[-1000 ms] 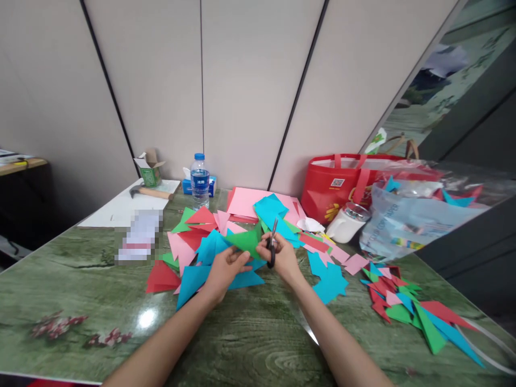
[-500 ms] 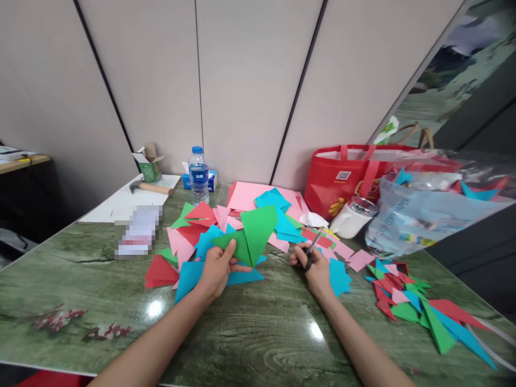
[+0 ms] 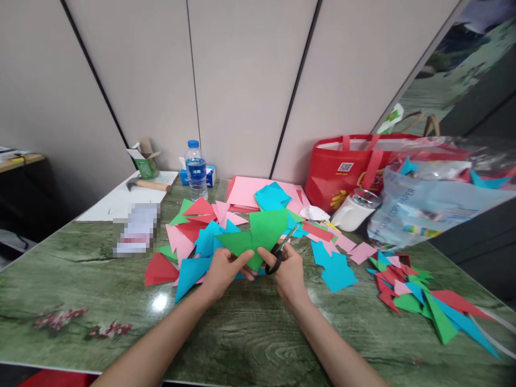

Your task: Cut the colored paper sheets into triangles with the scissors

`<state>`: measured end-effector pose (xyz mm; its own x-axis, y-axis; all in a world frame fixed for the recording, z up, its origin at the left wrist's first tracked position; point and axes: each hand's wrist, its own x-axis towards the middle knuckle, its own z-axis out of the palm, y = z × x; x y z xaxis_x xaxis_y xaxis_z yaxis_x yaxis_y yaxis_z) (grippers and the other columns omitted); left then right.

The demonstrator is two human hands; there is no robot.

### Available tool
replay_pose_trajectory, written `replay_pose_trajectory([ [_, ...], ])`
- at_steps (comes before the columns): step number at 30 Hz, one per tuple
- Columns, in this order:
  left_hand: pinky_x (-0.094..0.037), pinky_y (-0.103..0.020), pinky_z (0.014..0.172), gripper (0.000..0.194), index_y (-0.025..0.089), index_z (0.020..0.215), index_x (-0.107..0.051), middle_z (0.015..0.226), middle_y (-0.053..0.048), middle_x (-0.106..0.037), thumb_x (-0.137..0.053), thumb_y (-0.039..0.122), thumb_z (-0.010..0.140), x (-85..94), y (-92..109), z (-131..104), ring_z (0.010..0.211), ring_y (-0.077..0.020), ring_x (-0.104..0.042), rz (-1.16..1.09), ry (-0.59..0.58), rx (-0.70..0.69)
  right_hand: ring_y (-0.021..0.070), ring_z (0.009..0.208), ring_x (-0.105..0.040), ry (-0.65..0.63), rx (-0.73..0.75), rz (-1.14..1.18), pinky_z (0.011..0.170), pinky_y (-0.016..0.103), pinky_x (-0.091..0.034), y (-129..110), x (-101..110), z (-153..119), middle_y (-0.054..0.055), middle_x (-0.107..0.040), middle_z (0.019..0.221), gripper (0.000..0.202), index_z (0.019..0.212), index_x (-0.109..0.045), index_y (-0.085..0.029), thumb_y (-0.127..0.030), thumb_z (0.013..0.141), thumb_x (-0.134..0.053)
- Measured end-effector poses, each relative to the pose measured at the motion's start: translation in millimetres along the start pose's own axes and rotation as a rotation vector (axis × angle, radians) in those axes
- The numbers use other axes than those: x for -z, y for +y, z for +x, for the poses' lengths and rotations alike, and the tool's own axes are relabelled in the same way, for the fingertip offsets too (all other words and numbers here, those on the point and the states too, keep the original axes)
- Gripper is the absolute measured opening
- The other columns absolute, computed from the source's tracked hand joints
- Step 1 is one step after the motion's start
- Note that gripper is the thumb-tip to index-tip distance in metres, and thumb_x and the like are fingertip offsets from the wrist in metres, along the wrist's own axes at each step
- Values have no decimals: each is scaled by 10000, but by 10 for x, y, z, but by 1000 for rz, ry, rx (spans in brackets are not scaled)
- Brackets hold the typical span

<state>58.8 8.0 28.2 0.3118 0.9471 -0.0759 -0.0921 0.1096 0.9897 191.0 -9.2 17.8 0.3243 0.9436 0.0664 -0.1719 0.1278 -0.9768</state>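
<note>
A folded piece of green paper (image 3: 268,228) is pinched in my left hand (image 3: 223,271), raised over the table. My right hand (image 3: 288,271) has scissors (image 3: 277,258) in it, the black handles round the fingers and the blades pointing up and away. Its fingertips touch the green paper's lower right edge. Behind and below lie blue paper pieces (image 3: 193,274), red paper pieces (image 3: 160,269) and pink paper pieces (image 3: 179,244). To the right of my right hand rests a jagged blue paper cutout (image 3: 338,273).
A water bottle (image 3: 196,172), a hammer (image 3: 149,185) and an opened small box (image 3: 145,161) stand or lie at the back left. On the right are a red bag (image 3: 326,172), a white mug (image 3: 355,210), a plastic bag (image 3: 419,212) and a heap of coloured scraps (image 3: 407,290).
My right hand, with the scissors, has moved left and now touches the green paper. The green paper has shifted slightly right in my left hand. The view has tilted a little.
</note>
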Motion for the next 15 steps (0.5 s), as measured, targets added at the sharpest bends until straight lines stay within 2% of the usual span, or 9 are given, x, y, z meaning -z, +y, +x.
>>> replay_pose_trajectory([
  [2, -477, -238, 427, 354, 93, 574, -629, 499, -74, -659, -659, 419, 709, -5, 2, -6, 410, -156, -603, 45, -29, 44, 97, 440, -469, 56, 13, -1, 410, 217, -406, 38, 18, 18, -60, -549, 543, 381, 775, -574, -167, -370, 545, -799],
  [4, -451, -227, 388, 380, 105, 511, -593, 445, -68, -629, -653, 423, 710, -15, 6, -8, 366, -143, -575, 56, -7, 63, 90, 445, -461, 69, 11, 8, 416, 212, -408, 66, 42, 20, -63, -533, 540, 373, 757, -564, -166, -362, 547, -800],
  [9, -412, -206, 341, 358, 128, 501, -563, 395, -25, -585, -652, 408, 706, -13, 24, 8, 317, -113, -521, 49, 105, 7, 109, 507, -534, -68, -116, 72, 503, 246, -476, 61, 17, -55, -52, -568, 609, 455, 819, -555, -172, -334, 497, -831],
  [15, -408, -193, 354, 353, 133, 481, -554, 408, -15, -583, -652, 380, 714, -7, 18, 12, 333, -100, -515, 60, 132, -55, 113, 523, -543, -162, -179, 87, 550, 265, -491, 10, 3, -104, -50, -561, 603, 419, 786, -558, -167, -346, 517, -825],
])
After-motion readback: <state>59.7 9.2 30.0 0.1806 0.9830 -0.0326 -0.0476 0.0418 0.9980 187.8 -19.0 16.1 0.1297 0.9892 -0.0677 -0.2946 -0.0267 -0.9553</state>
